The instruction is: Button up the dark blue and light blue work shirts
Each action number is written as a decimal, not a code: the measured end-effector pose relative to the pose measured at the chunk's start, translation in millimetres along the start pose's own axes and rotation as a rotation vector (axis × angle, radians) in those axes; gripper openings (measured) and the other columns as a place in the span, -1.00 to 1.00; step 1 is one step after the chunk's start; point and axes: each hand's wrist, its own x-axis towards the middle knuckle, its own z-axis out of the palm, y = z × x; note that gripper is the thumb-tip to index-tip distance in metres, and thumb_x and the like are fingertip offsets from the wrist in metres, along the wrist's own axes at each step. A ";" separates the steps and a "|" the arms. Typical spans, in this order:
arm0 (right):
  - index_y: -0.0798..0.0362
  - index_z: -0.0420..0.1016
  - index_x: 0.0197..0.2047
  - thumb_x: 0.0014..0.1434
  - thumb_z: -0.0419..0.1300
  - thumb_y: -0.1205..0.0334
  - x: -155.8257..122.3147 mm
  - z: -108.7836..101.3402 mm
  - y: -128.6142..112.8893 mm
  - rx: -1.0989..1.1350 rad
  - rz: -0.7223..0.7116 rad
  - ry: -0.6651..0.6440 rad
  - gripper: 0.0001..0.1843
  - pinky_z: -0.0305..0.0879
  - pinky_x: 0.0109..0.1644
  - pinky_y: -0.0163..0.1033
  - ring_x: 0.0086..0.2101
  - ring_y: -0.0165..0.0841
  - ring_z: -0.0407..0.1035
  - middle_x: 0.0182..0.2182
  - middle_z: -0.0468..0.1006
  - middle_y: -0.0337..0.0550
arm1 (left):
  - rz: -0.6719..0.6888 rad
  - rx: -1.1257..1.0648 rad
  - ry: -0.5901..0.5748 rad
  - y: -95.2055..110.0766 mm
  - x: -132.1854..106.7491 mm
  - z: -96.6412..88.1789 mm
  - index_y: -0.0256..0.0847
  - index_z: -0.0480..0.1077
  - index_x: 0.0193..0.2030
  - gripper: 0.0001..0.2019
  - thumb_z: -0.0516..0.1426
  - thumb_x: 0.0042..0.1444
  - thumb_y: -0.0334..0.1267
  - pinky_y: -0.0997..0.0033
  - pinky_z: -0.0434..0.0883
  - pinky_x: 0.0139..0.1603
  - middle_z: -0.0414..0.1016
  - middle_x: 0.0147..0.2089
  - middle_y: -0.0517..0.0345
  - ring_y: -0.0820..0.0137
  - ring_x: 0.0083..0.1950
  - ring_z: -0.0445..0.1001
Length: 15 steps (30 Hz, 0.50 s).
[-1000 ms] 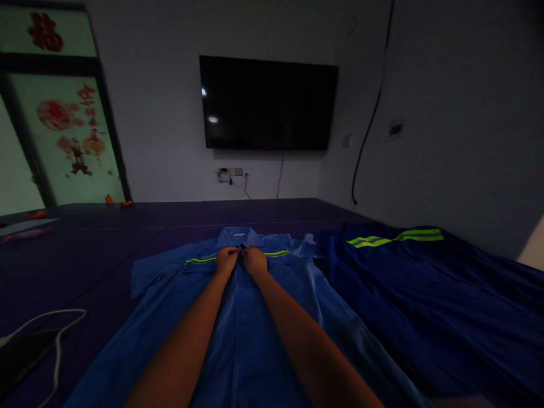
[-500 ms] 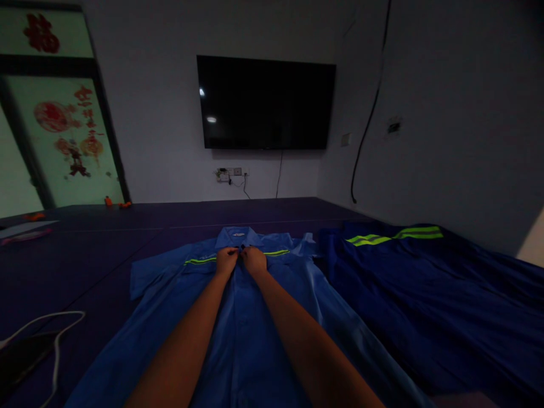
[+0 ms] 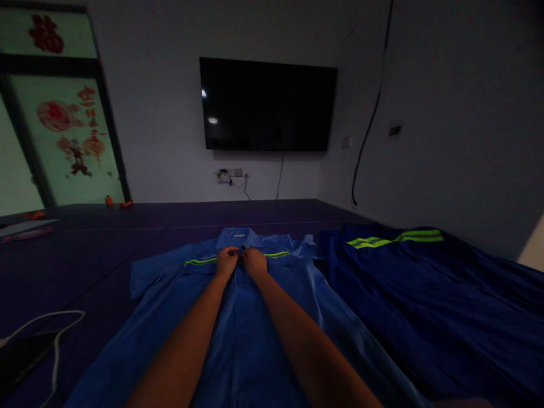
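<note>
A light blue short-sleeved work shirt (image 3: pixel 293 294) with a yellow-green reflective stripe lies spread flat on the dark floor mat in front of me. My left hand (image 3: pixel 226 262) and my right hand (image 3: pixel 254 262) meet at the shirt's front placket just below the collar (image 3: pixel 238 236). Both hands have their fingers pinched together on the fabric edges there. What sits between the fingertips is too small and dark to make out.
A darker blue garment (image 3: pixel 425 294) with yellow-green stripes lies to the right, against the wall. A white cable (image 3: pixel 46 326) and a dark flat object (image 3: pixel 19 354) lie at the lower left. A television (image 3: pixel 267 105) hangs on the far wall above a power socket (image 3: pixel 232 173).
</note>
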 end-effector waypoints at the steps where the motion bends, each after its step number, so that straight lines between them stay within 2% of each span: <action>1: 0.04 0.47 -0.17 0.18 -0.02 0.23 -0.1 0.0 0.0 -0.002 0.000 0.000 -0.73 0.21 -0.21 -0.35 -0.20 -0.31 0.40 -0.22 0.51 -0.04 | 0.001 -0.002 -0.004 0.0 -0.3 -0.1 -0.27 0.48 -0.36 -0.78 0.08 -0.18 -0.47 0.41 0.37 -0.22 0.52 -0.38 0.10 0.40 -0.32 0.46; 15: 0.05 0.48 -0.19 0.18 0.00 0.24 -2.0 -3.2 -0.4 -0.012 0.006 -0.008 -0.75 0.21 -0.21 -0.35 -0.21 -0.33 0.40 -0.23 0.52 -0.04 | 0.025 -0.009 -0.041 3.4 -2.9 -3.2 -0.25 0.49 -0.39 -0.77 0.07 -0.19 -0.51 0.41 0.37 -0.20 0.52 -0.37 0.12 0.41 -0.31 0.46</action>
